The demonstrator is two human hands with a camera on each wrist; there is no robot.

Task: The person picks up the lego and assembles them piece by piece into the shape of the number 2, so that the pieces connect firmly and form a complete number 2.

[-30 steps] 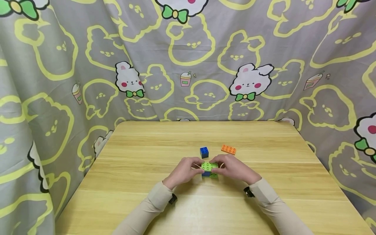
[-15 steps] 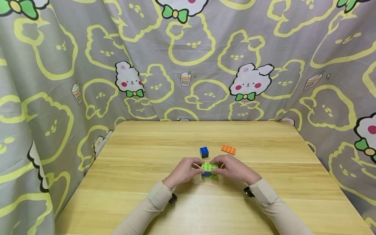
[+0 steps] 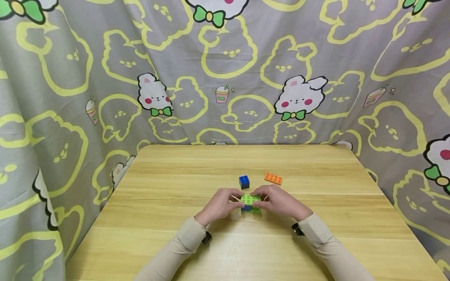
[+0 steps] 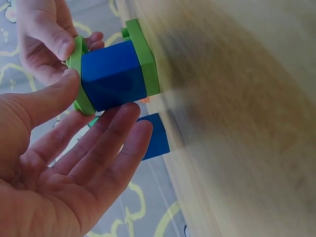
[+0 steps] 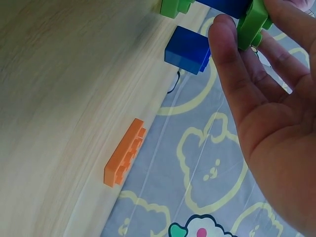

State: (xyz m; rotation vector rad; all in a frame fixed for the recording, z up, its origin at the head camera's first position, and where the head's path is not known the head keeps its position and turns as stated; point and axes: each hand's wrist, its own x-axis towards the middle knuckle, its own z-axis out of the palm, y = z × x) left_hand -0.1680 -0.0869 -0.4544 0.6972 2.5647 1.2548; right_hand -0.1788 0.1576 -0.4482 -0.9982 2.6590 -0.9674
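Observation:
A small stack of toy building bricks stands on the wooden table. Its top is a light green studded plate (image 3: 249, 199), which lies on a blue brick (image 4: 113, 76) at the left part of a lower green plate (image 4: 145, 61). My left hand (image 3: 219, 203) pinches the left end of the top plate between thumb and fingers. At the opposite end, my right hand (image 3: 281, 201) pinches the same plate. In the left wrist view, the other left fingers extend beside the blue brick. The stack is partly cut off in the right wrist view.
Just behind the stack sits a loose blue brick (image 3: 244, 182). Farther right lies an orange studded plate (image 3: 273, 178). The table (image 3: 168, 168) ends at a patterned curtain (image 3: 246, 70) that hangs at the back and both sides.

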